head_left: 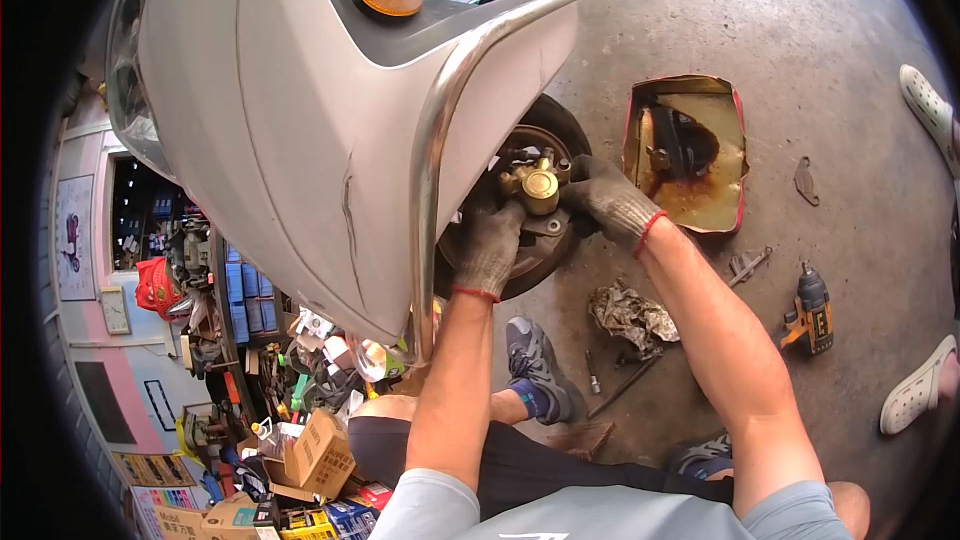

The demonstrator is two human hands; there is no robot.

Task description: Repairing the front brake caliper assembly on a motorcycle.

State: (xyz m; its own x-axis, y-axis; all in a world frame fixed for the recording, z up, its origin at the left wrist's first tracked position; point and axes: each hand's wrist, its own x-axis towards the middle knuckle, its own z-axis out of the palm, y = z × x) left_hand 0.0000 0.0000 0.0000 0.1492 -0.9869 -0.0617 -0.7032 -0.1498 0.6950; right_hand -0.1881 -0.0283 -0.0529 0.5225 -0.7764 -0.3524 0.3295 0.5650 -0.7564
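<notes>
A gold-coloured brake caliper (pixel 540 186) sits at the wheel hub under the edge of the white vehicle body. My left hand (pixel 490 245), in a dirty grey knit glove with a red cuff, grips its near left side, the thumb against the metal. My right hand (pixel 608 198), gloved the same way, is closed around the caliper's right side; some of its fingertips are hidden behind the part. Below and around the caliper shows a dark brake disc (pixel 535 265), rusty at its rim. A black tyre (pixel 562 120) curves behind it.
A chrome bar (pixel 432 170) runs close beside my left hand. On the concrete floor are an oil-stained tray (pixel 742 155), a brake pad plate (pixel 806 182), crumpled foil (pixel 632 315), a wrench (pixel 752 265), a cordless driver (pixel 813 310) and a socket (pixel 593 380). Another person's clogs (pixel 918 385) stand at right.
</notes>
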